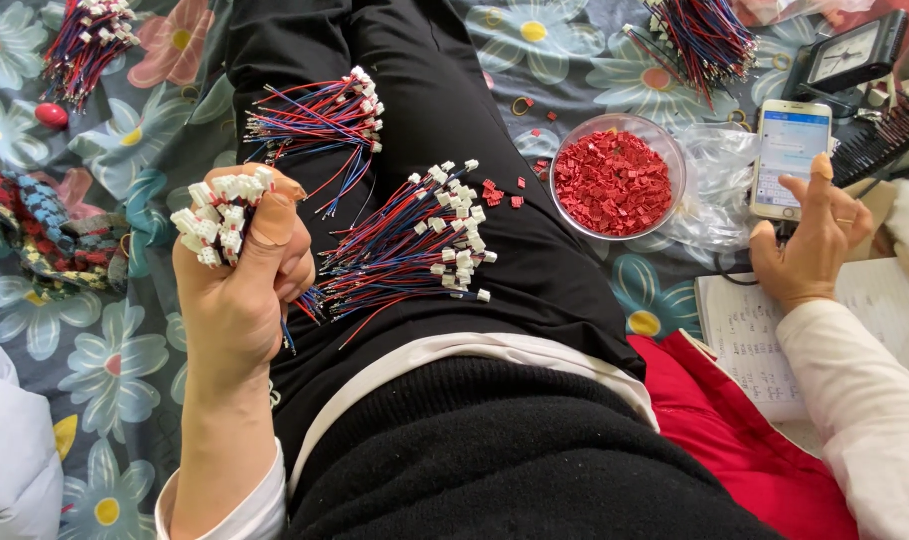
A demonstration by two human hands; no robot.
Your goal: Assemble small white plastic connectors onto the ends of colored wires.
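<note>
My left hand is closed around a bundle of red, blue and black wires, with its white connector ends sticking out above my fist. A loose bundle of the same wires lies on my black-trousered thigh just right of that hand. Another wire bundle rests higher on the leg. My right hand lies on an open notebook, thumb touching the screen of a white smartphone. A clear bowl of small red plastic pieces sits between leg and phone.
A floral cloth covers the surface. More wire bundles lie at the top left and top right. A few red pieces sit on my leg. A small clock, a black comb and a clear plastic bag lie beside the phone.
</note>
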